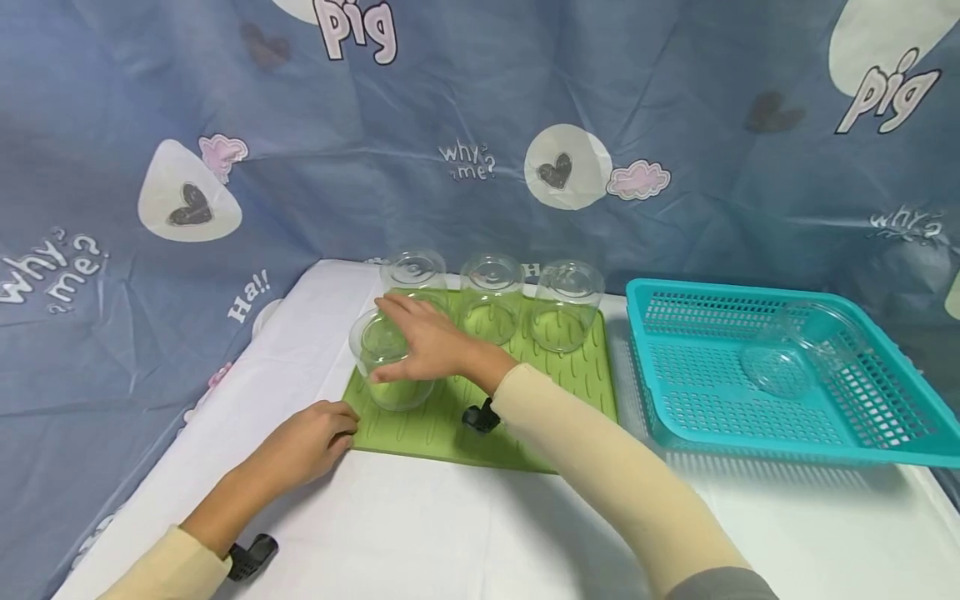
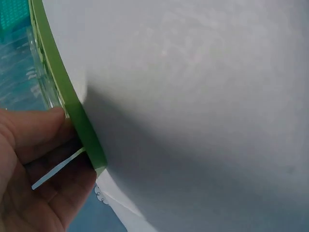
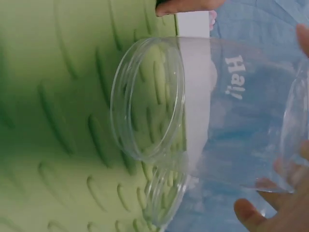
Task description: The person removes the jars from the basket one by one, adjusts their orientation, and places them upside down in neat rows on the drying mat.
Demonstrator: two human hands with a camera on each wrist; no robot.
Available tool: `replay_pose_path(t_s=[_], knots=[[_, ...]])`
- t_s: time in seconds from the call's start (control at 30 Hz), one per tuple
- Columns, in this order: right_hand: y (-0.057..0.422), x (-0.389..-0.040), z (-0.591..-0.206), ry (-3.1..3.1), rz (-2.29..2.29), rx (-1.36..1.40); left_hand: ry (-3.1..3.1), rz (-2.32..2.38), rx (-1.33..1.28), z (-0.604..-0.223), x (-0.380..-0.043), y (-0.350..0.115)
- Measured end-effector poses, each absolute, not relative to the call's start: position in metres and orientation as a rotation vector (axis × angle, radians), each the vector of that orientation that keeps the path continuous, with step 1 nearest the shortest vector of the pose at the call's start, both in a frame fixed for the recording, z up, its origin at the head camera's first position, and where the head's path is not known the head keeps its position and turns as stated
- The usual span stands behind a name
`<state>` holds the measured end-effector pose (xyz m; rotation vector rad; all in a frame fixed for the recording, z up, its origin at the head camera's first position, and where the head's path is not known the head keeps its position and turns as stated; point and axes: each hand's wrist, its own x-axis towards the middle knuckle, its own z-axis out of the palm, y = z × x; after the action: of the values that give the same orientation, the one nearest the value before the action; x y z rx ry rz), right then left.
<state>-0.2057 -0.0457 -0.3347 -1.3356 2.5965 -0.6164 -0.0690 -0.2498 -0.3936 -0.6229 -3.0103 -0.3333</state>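
My right hand grips a clear plastic jar from above, its fingers spread around the upper end. That jar stands mouth down over the left part of a green ridged mat; in the right wrist view its rim looks to be at the mat's surface. Three similar jars form a row along the mat's back edge: a left one, a middle one and a right one. At the mat's front left corner, my left hand pinches the mat's edge between thumb and fingers.
A turquoise plastic basket stands to the right of the mat, with another clear jar lying tilted inside. White cloth covers the table. Behind it hangs a blue printed curtain.
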Motion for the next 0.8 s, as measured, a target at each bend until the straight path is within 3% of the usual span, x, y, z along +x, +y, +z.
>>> replay_pose_path(t_s=[0.3,0.8], knots=[[0.013,-0.188,-0.321,2.675,-0.349,-1.536,-3.003,-0.308,-0.589,-0.393,-0.068,-0.253],[0.133,-0.181,-0.295,2.888,-0.265,-1.45,-3.044,-0.283,-0.577,-0.395,-0.069,-0.246]])
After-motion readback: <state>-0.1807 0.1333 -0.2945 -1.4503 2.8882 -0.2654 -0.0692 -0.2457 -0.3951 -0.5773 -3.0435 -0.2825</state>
